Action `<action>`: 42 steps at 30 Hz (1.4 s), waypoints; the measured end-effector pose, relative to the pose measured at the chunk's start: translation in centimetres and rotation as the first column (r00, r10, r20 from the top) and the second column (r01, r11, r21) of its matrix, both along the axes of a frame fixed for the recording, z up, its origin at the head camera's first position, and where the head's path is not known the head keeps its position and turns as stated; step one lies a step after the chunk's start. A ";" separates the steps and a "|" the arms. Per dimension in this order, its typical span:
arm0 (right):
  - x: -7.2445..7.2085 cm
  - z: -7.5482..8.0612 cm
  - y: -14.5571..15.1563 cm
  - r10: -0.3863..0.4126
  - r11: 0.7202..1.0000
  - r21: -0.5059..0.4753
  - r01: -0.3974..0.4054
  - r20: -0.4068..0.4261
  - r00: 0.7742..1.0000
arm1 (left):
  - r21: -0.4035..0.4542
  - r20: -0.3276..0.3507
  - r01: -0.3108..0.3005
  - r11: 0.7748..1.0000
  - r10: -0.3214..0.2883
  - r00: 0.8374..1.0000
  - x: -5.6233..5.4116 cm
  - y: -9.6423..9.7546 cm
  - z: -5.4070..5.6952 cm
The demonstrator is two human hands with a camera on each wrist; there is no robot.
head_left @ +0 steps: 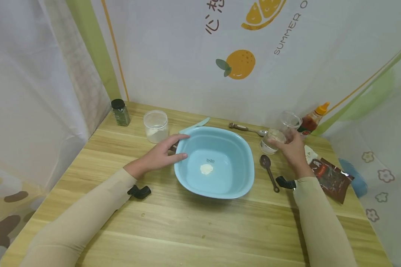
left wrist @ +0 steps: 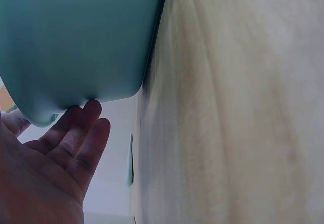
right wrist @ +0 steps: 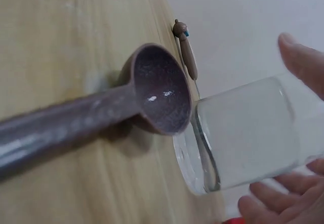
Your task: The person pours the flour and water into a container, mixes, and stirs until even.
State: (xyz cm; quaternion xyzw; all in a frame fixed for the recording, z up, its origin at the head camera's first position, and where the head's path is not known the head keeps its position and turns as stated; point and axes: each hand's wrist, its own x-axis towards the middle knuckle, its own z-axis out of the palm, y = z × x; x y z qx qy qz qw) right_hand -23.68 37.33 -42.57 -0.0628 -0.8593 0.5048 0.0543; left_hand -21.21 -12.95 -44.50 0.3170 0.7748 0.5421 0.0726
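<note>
A light-blue plastic basin (head_left: 234,163) stands mid-table with a small heap of white powder (head_left: 206,169) on its floor. My left hand (head_left: 167,151) holds the basin's left rim, thumb over the edge; in the left wrist view its fingertips (left wrist: 91,107) press the outer wall. On the right, a clear jar (right wrist: 248,133) stands upright on the table. Around its upper part is my right hand (head_left: 292,150), thumb on one side and fingers spread on the other, with gaps beside the jar in the right wrist view. A dark-brown measuring spoon (right wrist: 162,87) lies near the jar.
Left of the basin are a jar of white powder (head_left: 156,128) and a black-capped herb bottle (head_left: 121,113). Behind it lie a mint-green spatula-like tool (head_left: 200,123) and a brown-handled spoon (head_left: 242,127). Another clear container (head_left: 291,119), a red sauce bottle (head_left: 311,120) and a brown packet (head_left: 331,180) are right.
</note>
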 end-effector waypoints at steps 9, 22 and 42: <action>4.3 1.3 0.8 0.021 0.965 0.254 -0.063 0.164 0.986 | -0.003 -0.007 -0.002 1.000 0.002 1.000 -0.1 0.0 -0.1; 8.8 1.9 -0.6 0.148 0.852 0.436 -0.291 0.332 0.931 | -0.005 -0.008 -0.002 1.000 0.002 1.000 0.0 0.0 0.0; 9.2 0.4 -0.2 0.155 0.817 0.468 -0.336 0.383 0.911 | 0.003 -0.011 0.005 1.000 -0.005 1.000 -0.1 -0.1 -0.3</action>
